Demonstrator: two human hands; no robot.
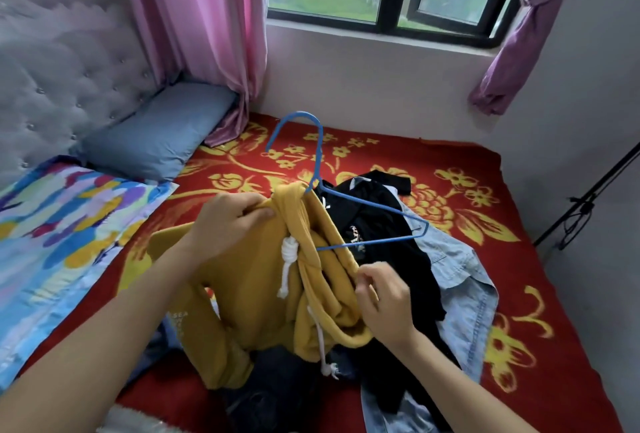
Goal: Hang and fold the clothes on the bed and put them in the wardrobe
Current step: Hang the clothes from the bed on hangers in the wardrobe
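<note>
My left hand (pixel 225 221) grips the mustard-yellow drawstring hoodie (pixel 263 280) at its shoulder, my right hand (pixel 384 301) pinches its hood; the blue wire hanger (pixel 349 197) sits partly inside, above the red floral bedspread (pixel 485 224).

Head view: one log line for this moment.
step: hanging | left hand: grips yellow hoodie near neck | right hand: pinches hood edge | blue hanger: one side inside hoodie | nearby: black garment, denim shirt
</note>
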